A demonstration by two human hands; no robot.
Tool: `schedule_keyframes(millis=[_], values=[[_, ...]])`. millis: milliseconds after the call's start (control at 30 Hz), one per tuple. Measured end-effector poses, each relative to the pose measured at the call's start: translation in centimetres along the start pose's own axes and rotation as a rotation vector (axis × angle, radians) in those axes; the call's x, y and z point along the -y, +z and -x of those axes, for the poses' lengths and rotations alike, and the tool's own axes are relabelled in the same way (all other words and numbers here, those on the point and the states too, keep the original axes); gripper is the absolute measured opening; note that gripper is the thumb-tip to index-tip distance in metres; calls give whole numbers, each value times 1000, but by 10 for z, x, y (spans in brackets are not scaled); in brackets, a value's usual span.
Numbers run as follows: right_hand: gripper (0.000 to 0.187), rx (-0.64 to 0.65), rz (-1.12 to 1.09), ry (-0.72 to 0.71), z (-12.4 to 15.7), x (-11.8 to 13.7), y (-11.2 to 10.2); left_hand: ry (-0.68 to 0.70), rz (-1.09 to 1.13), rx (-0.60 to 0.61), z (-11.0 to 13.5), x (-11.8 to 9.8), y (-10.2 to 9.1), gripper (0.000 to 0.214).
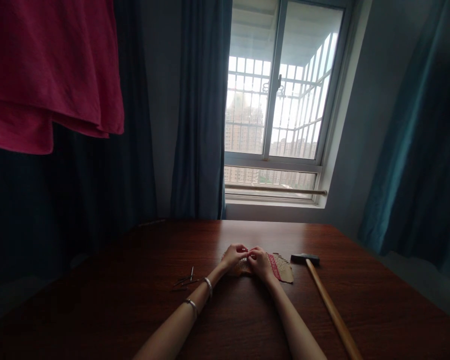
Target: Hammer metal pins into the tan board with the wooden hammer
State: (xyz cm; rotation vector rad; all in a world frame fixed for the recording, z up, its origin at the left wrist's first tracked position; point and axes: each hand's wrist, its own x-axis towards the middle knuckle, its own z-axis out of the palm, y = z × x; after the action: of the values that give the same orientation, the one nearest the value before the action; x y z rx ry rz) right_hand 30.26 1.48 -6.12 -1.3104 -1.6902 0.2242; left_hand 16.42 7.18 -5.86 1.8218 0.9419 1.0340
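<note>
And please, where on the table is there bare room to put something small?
Bare table shows between the forearms, right of the hammer, and beyond the left hand and right hand, toward the window. It is crowded around the hands, where the patterned piece lies, and beside the left forearm, by the thin metal pieces.

beige flat piece with red patterned band, reddish-brown table

A tan, speckled flat piece with a red patterned band lies on the table, partly hidden.
</note>
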Motion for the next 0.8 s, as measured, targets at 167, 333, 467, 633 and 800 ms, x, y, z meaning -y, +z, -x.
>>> schedule_keyframes(millis=[167,333,467,633,800], values=[[17,4,44,7,-6,6,-19,-15,-10,-12,-2,4,1,25],[23,-88,171,57,-8,13,-93,-36,-40,-39,-3,11,1,25],[30,-199,314,180,37,6,-155,-35,-60,-48,-5,20,2,26],[44,-314,687,470,140,-22,-182,-22,-85,-49,-5,24,3,26],[49,-280,917,506,193,-21,-173,-14,-39,-53,-3,18,4,25]])
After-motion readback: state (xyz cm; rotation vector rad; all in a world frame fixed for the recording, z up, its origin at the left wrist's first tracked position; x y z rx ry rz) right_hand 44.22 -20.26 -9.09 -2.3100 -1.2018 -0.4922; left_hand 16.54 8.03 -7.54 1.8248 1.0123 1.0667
